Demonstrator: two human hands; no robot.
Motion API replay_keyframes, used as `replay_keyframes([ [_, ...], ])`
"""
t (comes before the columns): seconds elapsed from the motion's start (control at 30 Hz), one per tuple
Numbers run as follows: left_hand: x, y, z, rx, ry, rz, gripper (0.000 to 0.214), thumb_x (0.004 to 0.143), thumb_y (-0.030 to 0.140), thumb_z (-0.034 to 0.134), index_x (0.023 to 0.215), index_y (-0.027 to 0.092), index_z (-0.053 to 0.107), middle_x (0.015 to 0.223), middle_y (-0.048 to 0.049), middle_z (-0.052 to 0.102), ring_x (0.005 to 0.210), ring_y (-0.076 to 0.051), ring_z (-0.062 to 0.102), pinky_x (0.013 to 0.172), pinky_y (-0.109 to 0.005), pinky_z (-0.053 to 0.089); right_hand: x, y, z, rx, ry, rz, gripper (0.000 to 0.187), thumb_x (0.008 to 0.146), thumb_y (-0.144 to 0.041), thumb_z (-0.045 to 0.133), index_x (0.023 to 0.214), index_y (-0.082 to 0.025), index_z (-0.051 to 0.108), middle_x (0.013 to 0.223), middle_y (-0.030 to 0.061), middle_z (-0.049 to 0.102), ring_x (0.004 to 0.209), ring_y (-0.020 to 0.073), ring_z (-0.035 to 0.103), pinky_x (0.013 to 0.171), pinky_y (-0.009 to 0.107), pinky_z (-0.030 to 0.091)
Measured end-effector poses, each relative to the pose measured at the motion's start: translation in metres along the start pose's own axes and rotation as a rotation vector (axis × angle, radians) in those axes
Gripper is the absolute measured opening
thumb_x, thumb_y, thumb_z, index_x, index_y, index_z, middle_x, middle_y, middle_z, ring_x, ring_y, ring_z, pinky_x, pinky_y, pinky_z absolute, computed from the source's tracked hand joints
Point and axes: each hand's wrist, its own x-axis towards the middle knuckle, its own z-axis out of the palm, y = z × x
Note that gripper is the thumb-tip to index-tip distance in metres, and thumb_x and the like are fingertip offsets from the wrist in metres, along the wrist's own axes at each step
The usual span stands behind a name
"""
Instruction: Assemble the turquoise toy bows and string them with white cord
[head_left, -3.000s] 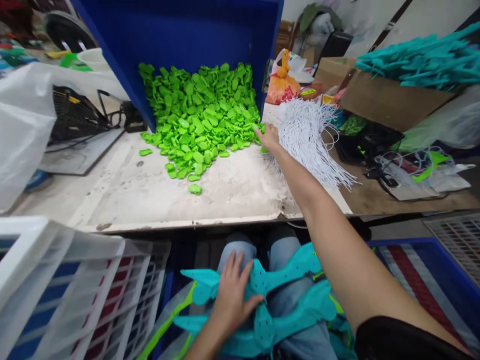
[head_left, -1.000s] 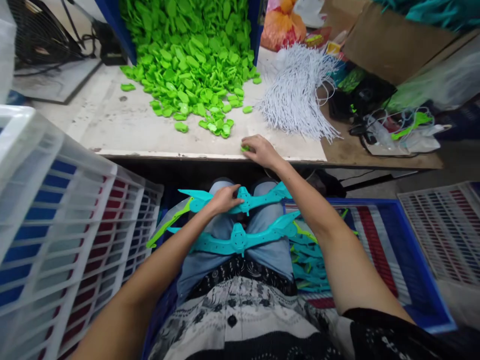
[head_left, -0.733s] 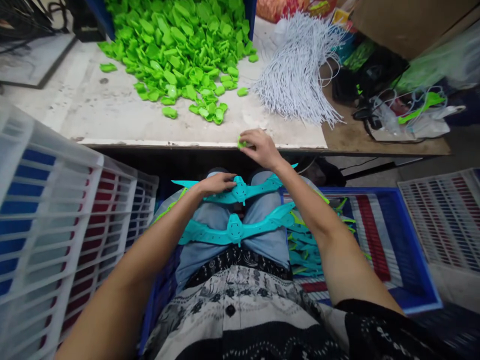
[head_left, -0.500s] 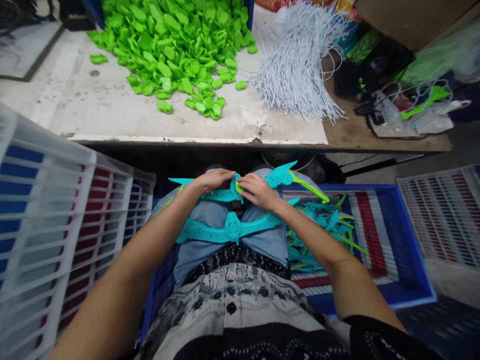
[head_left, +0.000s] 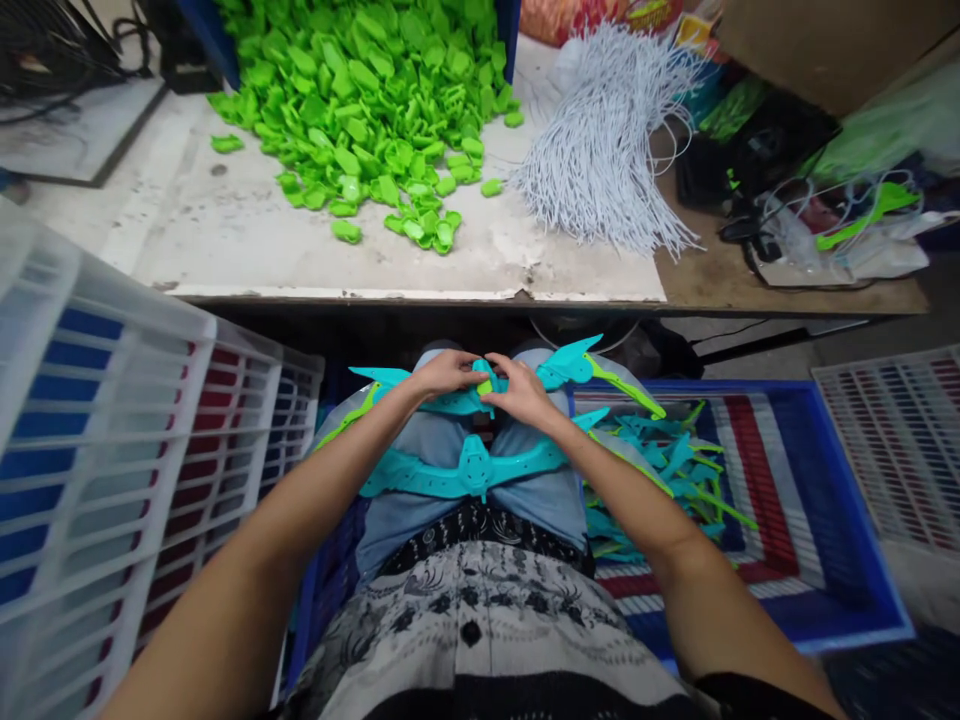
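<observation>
A turquoise bow-shaped plastic part [head_left: 568,364] with lime-green arms lies across my thighs. My left hand [head_left: 448,373] is closed on its middle from the left, the fingertips close to a small lime-green cap [head_left: 484,386] at the centre. From the right, my right hand [head_left: 519,388] grips the same middle, fingers at the far side and thumb by the cap. Whether the cap is fully seated cannot be seen between the fingers. Nearer my waist rests a second turquoise bow-shaped part [head_left: 474,466], its bare centre facing up; neither hand grips it.
Lime-green caps [head_left: 360,130] spill from a blue bin onto the white worktable [head_left: 285,255]. Right of them lies a bundle of white cords [head_left: 604,150]. A blue crate [head_left: 847,520] holding turquoise and green parts stands at my right. A white slatted crate [head_left: 202,400] stands at my left.
The view has shifted slightly. My left fingertips have come to the cap, and my right fingers have moved from over it to the far side of the centre.
</observation>
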Motion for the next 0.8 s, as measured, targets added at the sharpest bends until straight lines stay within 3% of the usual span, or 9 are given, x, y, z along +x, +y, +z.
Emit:
replay_keyframes([
  [0.2, -0.003, 0.002, -0.001, -0.049, 0.069, -0.014, 0.045, 0.058, 0.042, 0.074, 0.093, 0.014, 0.069, 0.064, 0.0024, 0.058, 0.058, -0.011, 0.051, 0.053, -0.021, 0.039, 0.013, -0.005, -0.010, -0.079, -0.133, -0.029, 0.065, 0.062, -0.030, 0.079, 0.122, -0.022, 0.055, 0.106, 0.0068, 0.066, 0.096, 0.0226, 0.062, 0.080, 0.033, 0.048],
  [0.3, -0.006, 0.003, 0.000, -0.038, 0.064, 0.009, 0.042, 0.061, 0.044, 0.072, 0.089, 0.013, 0.069, 0.056, 0.0046, 0.051, 0.050, -0.008, 0.043, 0.047, -0.020, 0.032, 0.027, -0.022, -0.033, -0.160, -0.249, -0.100, 0.042, 0.071, -0.036, 0.072, 0.110, -0.023, 0.065, 0.096, 0.0049, 0.070, 0.090, 0.0237, 0.065, 0.075, 0.031, 0.047],
  [0.37, -0.005, 0.002, 0.001, -0.004, 0.054, 0.032, 0.039, 0.064, 0.045, 0.070, 0.087, 0.013, 0.069, 0.057, 0.0044, 0.052, 0.051, -0.008, 0.045, 0.046, -0.020, 0.032, 0.052, -0.040, -0.053, -0.194, -0.164, -0.185, 0.024, 0.083, -0.033, 0.057, 0.101, -0.023, 0.069, 0.092, 0.0044, 0.071, 0.089, 0.0226, 0.064, 0.077, 0.031, 0.046],
  [0.47, 0.001, -0.003, 0.002, 0.077, 0.053, 0.059, 0.042, 0.069, 0.045, 0.067, 0.096, 0.013, 0.068, 0.068, 0.0009, 0.062, 0.061, -0.013, 0.055, 0.051, -0.021, 0.040, 0.111, -0.064, -0.073, -0.298, 0.153, -0.360, 0.034, 0.090, -0.018, 0.038, 0.110, -0.020, 0.065, 0.116, 0.0083, 0.064, 0.110, 0.0238, 0.054, 0.095, 0.037, 0.040],
  [0.53, 0.001, -0.005, 0.004, 0.154, 0.121, 0.113, 0.049, 0.072, 0.042, 0.065, 0.110, 0.012, 0.064, 0.084, -0.0037, 0.068, 0.075, -0.017, 0.062, 0.061, -0.024, 0.047, 0.152, -0.072, -0.078, -0.400, 0.188, -0.441, 0.035, 0.089, -0.014, 0.036, 0.114, -0.019, 0.062, 0.131, 0.0097, 0.054, 0.120, 0.0263, 0.043, 0.099, 0.043, 0.035],
  [0.6, -0.006, -0.005, 0.005, 0.239, 0.259, 0.222, 0.053, 0.074, 0.038, 0.065, 0.120, 0.011, 0.059, 0.105, -0.0093, 0.068, 0.092, -0.020, 0.063, 0.077, -0.028, 0.051, 0.182, -0.074, -0.077, -0.463, 0.133, -0.498, 0.032, 0.090, -0.015, 0.037, 0.108, -0.018, 0.063, 0.137, 0.0094, 0.048, 0.125, 0.0272, 0.037, 0.099, 0.045, 0.034],
  [0.7, -0.033, -0.005, 0.008, 0.338, 0.496, 0.398, 0.044, 0.081, 0.035, 0.059, 0.118, 0.011, 0.059, 0.117, -0.0125, 0.064, 0.104, -0.022, 0.061, 0.088, -0.031, 0.049, 0.197, -0.069, -0.075, -0.466, 0.106, -0.551, 0.026, 0.090, -0.016, 0.039, 0.098, -0.018, 0.063, 0.133, 0.0094, 0.051, 0.124, 0.0260, 0.038, 0.100, 0.044, 0.033],
  [0.8, -0.069, -0.011, 0.014, 0.379, 0.599, 0.427, 0.033, 0.087, 0.036, 0.051, 0.106, 0.013, 0.064, 0.104, -0.0110, 0.067, 0.092, -0.020, 0.063, 0.081, -0.031, 0.051, 0.186, -0.059, -0.076, -0.338, 0.196, -0.490, 0.017, 0.085, -0.018, 0.047, 0.094, -0.017, 0.062, 0.114, 0.0097, 0.062, 0.113, 0.0249, 0.047, 0.096, 0.042, 0.037],
])
